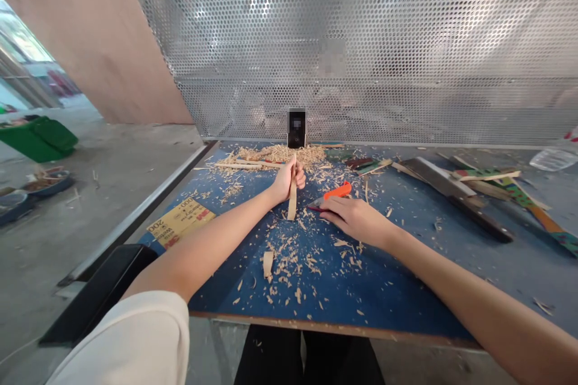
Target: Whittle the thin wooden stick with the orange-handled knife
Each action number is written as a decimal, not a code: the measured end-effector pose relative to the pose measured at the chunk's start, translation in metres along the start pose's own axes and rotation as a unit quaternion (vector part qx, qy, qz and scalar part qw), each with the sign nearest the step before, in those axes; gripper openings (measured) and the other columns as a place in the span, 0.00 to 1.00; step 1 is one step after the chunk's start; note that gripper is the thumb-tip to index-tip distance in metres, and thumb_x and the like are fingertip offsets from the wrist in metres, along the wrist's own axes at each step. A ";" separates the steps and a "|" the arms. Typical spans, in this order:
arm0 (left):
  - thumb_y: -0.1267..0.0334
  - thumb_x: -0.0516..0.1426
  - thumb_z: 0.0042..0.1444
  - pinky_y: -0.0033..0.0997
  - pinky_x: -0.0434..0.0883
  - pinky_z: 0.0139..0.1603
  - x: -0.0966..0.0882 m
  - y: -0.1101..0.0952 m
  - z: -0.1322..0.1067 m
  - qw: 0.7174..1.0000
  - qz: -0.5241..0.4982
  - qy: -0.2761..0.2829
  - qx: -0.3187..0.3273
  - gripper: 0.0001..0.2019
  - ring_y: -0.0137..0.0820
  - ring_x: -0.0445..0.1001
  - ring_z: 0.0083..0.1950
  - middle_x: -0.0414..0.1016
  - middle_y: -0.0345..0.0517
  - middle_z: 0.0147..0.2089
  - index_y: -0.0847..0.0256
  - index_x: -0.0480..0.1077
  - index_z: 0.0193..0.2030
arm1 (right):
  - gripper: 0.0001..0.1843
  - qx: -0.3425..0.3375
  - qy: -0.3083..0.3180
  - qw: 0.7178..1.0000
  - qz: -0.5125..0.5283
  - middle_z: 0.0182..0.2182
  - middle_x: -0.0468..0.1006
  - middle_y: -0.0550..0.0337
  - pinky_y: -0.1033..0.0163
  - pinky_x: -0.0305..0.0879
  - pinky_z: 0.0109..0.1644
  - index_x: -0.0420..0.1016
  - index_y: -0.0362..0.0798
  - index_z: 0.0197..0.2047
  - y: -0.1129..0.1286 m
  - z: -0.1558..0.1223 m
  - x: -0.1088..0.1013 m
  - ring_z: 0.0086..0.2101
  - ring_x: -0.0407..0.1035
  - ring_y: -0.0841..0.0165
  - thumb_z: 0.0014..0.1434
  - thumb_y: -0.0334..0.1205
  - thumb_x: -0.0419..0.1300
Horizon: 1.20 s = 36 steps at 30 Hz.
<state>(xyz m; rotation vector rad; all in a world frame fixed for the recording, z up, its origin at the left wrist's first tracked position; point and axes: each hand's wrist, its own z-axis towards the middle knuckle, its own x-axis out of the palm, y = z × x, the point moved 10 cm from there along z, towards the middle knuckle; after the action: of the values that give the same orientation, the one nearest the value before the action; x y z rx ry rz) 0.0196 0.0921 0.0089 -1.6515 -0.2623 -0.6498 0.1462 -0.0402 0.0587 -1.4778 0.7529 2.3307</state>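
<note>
A flat strip of pale wood (pixel 292 201) stands nearly on end in my left hand (pixel 289 179), whose fingers are wrapped round its upper part. Its lower end reaches toward the blue tabletop. To the right, my right hand (pixel 350 216) is low over the table, fingers closed at an orange-handled knife (pixel 338 190). The knife's blade end points left toward the strip, and part of the knife is hidden by my fingers. Shavings (pixel 289 264) lie below both hands, with a larger curled piece of wood (pixel 268 264) among them.
A handsaw (pixel 456 195) and painted wooden strips (pixel 519 192) lie on the right. A yellow sandpaper sheet (pixel 180 222) is by my left forearm. A black device (pixel 297 129) stands behind the shavings, before a perforated metal panel (pixel 361 42). The table's front edge (pixel 334 328) is near my legs.
</note>
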 end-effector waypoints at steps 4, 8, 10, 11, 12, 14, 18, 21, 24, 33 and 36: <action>0.35 0.58 0.65 0.24 0.51 0.14 -0.002 0.001 0.000 1.000 0.002 -0.025 -0.012 0.30 0.23 0.52 0.14 0.50 0.31 0.14 0.56 0.54 0.25 | 0.18 -0.043 0.004 0.999 -0.025 0.43 0.84 0.52 0.53 0.75 0.46 0.82 0.51 0.53 0.007 0.000 0.002 0.40 0.79 0.60 0.78 0.45 0.51; 0.38 0.63 0.63 0.23 0.50 0.14 -0.004 -0.005 -0.002 0.997 0.046 -0.051 0.034 0.27 0.22 0.52 0.13 0.51 0.29 0.14 0.57 0.59 0.28 | 0.20 -0.050 0.002 0.999 -0.016 0.44 0.84 0.52 0.54 0.75 0.46 0.82 0.52 0.56 0.010 0.001 0.001 0.41 0.79 0.61 0.79 0.45 0.49; 0.40 0.64 0.62 0.23 0.50 0.14 -0.004 -0.005 -0.002 0.996 0.056 -0.051 0.044 0.25 0.21 0.52 0.13 0.51 0.28 0.14 0.57 0.62 0.30 | 0.21 -0.036 -0.004 0.999 -0.006 0.45 0.83 0.53 0.54 0.75 0.47 0.81 0.52 0.58 0.008 0.001 -0.002 0.41 0.79 0.62 0.79 0.46 0.48; 0.41 0.64 0.62 0.23 0.49 0.14 -0.004 -0.005 -0.002 0.996 0.057 -0.048 0.047 0.24 0.21 0.51 0.13 0.50 0.27 0.14 0.57 0.62 0.30 | 0.21 -0.027 -0.007 1.000 0.001 0.46 0.82 0.52 0.54 0.76 0.48 0.80 0.53 0.59 0.007 0.001 -0.004 0.41 0.79 0.61 0.79 0.46 0.48; 0.41 0.64 0.63 0.23 0.49 0.14 -0.004 -0.006 -0.002 0.996 0.055 -0.046 0.049 0.24 0.21 0.51 0.13 0.50 0.27 0.14 0.57 0.62 0.30 | 0.21 -0.018 -0.010 1.000 0.007 0.47 0.82 0.52 0.54 0.75 0.49 0.80 0.53 0.59 0.005 0.001 -0.006 0.42 0.79 0.61 0.79 0.46 0.47; 0.42 0.65 0.63 0.23 0.49 0.14 -0.004 -0.006 -0.002 0.997 0.042 -0.040 0.051 0.26 0.21 0.50 0.13 0.50 0.27 0.14 0.56 0.57 0.29 | 0.21 -0.005 -0.016 1.000 0.013 0.47 0.81 0.52 0.53 0.75 0.48 0.81 0.53 0.57 0.002 0.001 -0.009 0.43 0.78 0.61 0.79 0.46 0.47; 0.41 0.61 0.66 0.22 0.51 0.15 -0.005 -0.004 -0.001 0.999 0.007 -0.033 0.041 0.27 0.21 0.51 0.14 0.51 0.28 0.15 0.55 0.53 0.29 | 0.19 0.013 -0.026 0.999 0.017 0.45 0.80 0.52 0.55 0.74 0.47 0.80 0.52 0.53 -0.006 0.001 -0.011 0.42 0.76 0.62 0.79 0.48 0.49; 0.41 0.56 0.70 0.24 0.52 0.16 -0.004 0.001 0.000 0.999 0.005 -0.030 0.022 0.25 0.22 0.52 0.14 0.51 0.29 0.15 0.55 0.55 0.30 | 0.16 0.023 -0.019 0.999 0.036 0.48 0.81 0.53 0.55 0.74 0.49 0.78 0.53 0.55 -0.011 0.000 -0.007 0.44 0.77 0.61 0.78 0.48 0.51; 0.43 0.55 0.71 0.25 0.51 0.16 -0.005 0.002 -0.001 0.999 0.023 -0.041 0.022 0.23 0.23 0.51 0.14 0.52 0.29 0.16 0.55 0.56 0.31 | 0.15 0.036 -0.008 0.999 0.025 0.47 0.84 0.56 0.57 0.73 0.48 0.77 0.54 0.58 -0.013 -0.002 -0.002 0.44 0.79 0.62 0.78 0.46 0.52; 0.53 0.54 0.71 0.23 0.47 0.17 -0.010 -0.001 -0.003 0.992 0.068 -0.096 0.044 0.17 0.23 0.52 0.13 0.52 0.27 0.15 0.54 0.53 0.33 | 0.18 -0.143 -0.038 0.979 -0.137 0.37 0.84 0.55 0.63 0.63 0.34 0.79 0.47 0.56 0.022 0.007 0.011 0.31 0.73 0.68 0.80 0.41 0.47; 0.56 0.56 0.69 0.22 0.49 0.17 -0.008 -0.001 -0.002 0.990 0.090 -0.085 0.060 0.15 0.23 0.53 0.13 0.53 0.25 0.16 0.53 0.53 0.36 | 0.16 -0.164 -0.105 0.973 -0.127 0.40 0.84 0.55 0.63 0.64 0.34 0.79 0.48 0.55 0.023 0.001 0.002 0.33 0.75 0.69 0.79 0.39 0.50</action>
<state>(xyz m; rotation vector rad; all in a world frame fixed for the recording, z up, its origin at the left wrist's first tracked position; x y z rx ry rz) 0.0118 0.0924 0.0054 -1.5944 -0.2672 -0.3511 0.1330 -0.0584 0.0638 -1.3238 0.1174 2.4359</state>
